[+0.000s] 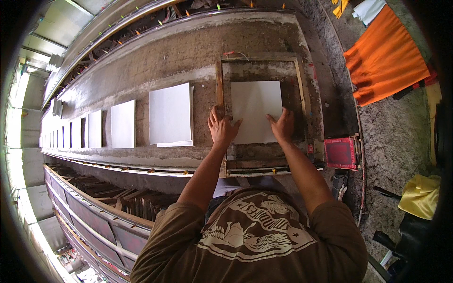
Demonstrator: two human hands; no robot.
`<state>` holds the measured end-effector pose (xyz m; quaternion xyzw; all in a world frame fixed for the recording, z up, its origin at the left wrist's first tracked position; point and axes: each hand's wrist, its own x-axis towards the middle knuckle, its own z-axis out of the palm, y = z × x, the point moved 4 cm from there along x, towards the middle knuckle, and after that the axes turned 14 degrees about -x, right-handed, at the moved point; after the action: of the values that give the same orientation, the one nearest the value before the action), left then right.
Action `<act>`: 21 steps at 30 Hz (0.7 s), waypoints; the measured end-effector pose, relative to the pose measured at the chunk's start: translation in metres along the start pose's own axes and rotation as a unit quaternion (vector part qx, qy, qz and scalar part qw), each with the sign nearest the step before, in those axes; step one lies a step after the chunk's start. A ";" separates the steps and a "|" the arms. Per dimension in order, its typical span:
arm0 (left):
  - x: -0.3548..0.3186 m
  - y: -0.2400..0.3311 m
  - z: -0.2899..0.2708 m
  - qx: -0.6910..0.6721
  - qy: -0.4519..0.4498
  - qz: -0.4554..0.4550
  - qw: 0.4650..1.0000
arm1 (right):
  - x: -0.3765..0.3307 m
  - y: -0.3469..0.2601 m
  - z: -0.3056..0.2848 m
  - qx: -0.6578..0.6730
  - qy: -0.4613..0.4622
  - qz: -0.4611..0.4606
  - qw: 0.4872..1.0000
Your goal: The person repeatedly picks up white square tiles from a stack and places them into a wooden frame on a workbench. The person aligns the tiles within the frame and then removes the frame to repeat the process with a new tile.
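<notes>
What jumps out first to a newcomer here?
Probably the bright orange cloth at the upper right, the strongest colour in view. Next, the row of white sheets running off to the left along the long brown table. Then, right of centre, one white sheet within the outline of a wooden frame, with the left hand and right hand at its sides.

On the surface [179,47], paper [256,108] lies inside 1 frame [219,80], with a row of sheets [171,115] stretching left and a cloth [387,56] far right.
</notes>
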<state>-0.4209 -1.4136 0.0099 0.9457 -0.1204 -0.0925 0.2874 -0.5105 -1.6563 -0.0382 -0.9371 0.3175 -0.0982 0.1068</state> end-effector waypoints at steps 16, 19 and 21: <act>-0.004 0.033 0.008 0.057 0.019 0.114 0.992 | 0.017 -0.010 -0.023 -0.026 0.030 -0.083 0.996; 0.009 0.057 0.033 0.047 -0.012 0.158 0.986 | 0.031 -0.025 -0.025 -0.042 0.070 -0.164 0.983; 0.021 0.063 0.053 0.064 -0.038 0.155 0.985 | 0.035 -0.032 -0.022 -0.067 0.074 -0.189 0.977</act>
<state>-0.4247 -1.4981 -0.0004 0.9277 -0.2823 -0.0746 0.2329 -0.4703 -1.6563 -0.0051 -0.9753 0.1479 -0.1638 -0.0002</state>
